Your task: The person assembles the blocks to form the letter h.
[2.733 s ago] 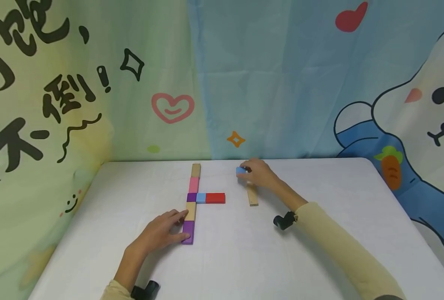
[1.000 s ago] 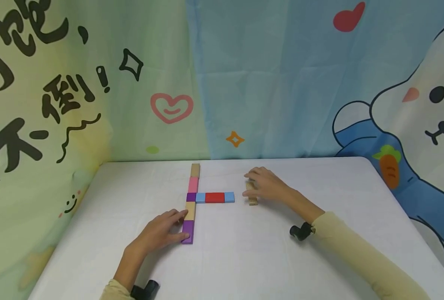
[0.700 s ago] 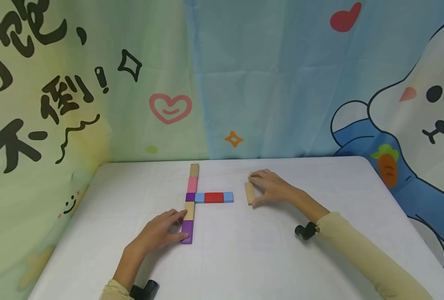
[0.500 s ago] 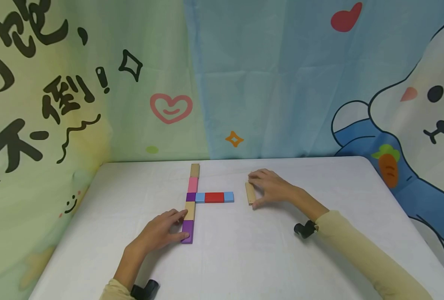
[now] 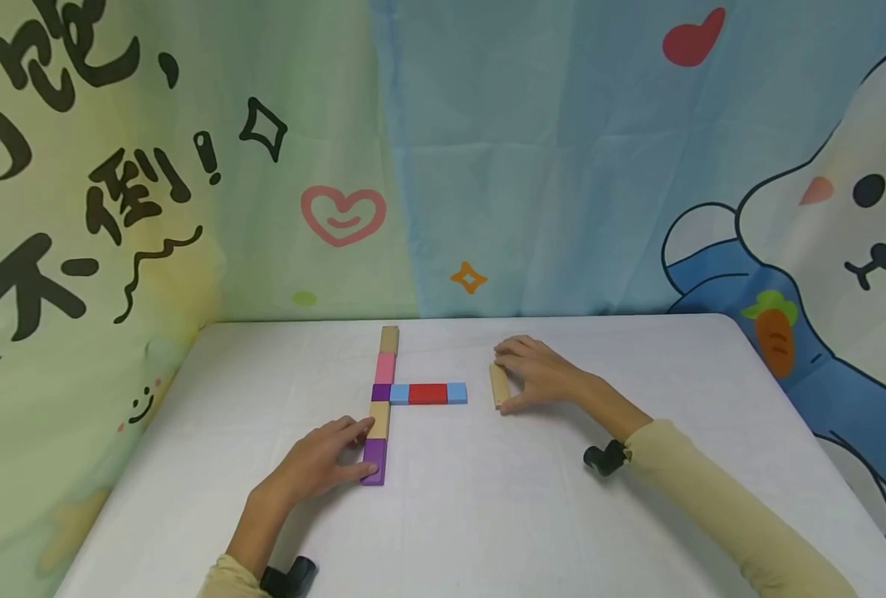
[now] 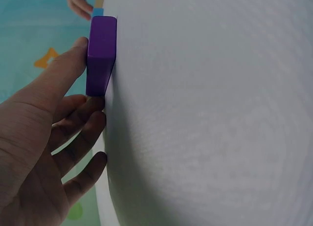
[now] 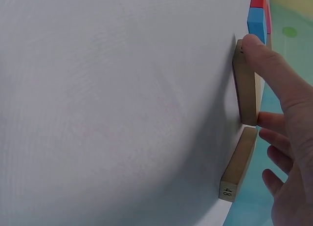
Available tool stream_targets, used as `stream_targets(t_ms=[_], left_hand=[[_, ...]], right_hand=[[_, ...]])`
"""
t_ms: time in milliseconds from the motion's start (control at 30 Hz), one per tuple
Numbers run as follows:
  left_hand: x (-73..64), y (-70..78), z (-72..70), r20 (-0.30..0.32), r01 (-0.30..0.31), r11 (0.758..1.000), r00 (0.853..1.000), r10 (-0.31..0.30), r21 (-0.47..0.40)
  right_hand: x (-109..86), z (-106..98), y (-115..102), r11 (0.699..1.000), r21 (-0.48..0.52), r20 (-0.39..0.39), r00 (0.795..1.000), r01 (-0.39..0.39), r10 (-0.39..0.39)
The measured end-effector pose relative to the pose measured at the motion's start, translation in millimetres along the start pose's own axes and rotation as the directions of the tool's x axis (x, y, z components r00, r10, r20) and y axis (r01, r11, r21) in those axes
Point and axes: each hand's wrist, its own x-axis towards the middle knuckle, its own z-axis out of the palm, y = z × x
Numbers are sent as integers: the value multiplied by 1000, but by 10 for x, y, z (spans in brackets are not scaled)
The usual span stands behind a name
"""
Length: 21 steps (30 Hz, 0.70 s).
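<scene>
My left hand (image 5: 319,461) rests along the lower column, its thumb against the purple block (image 6: 100,55) and fingertips at the tan block (image 5: 380,415) above it. The column continues upward with a small purple block (image 5: 381,393), a pink block (image 5: 386,368) and another tan block (image 5: 389,339). A row of blue (image 5: 400,394), red (image 5: 428,394) and blue (image 5: 456,393) blocks runs right from the small purple one. Farther right, my right hand (image 5: 541,372) pinches a plain wooden block (image 5: 498,386) end to end, thumb at the near end, index finger at the far one.
Past the pinched block lies another wooden block (image 7: 238,162) marked 48, mostly hidden by my right hand in the head view. Everything lies on a white-covered table (image 5: 487,515). A printed curtain (image 5: 532,166) hangs behind its far edge.
My right hand has laid the blue block at the red block's right end. It has then moved to the wooden block and taken its ends. My left hand stays put.
</scene>
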Motion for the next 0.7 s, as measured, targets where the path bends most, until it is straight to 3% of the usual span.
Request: stream_targets(t_ms=[267, 500, 700], left_hand=[[14, 11, -10, 14, 3, 1000, 1000, -3, -9], [9, 20, -17, 16, -6, 1000, 1000, 6, -1], [9, 23, -13, 10, 16, 1000, 1000, -16, 4]], right_hand=[[4, 16, -38, 1000, 18, -26, 1000, -10, 11], [32, 28, -164, 995, 59, 20, 997, -75, 74], [43, 34, -273, 997, 52, 32, 998, -55, 54]])
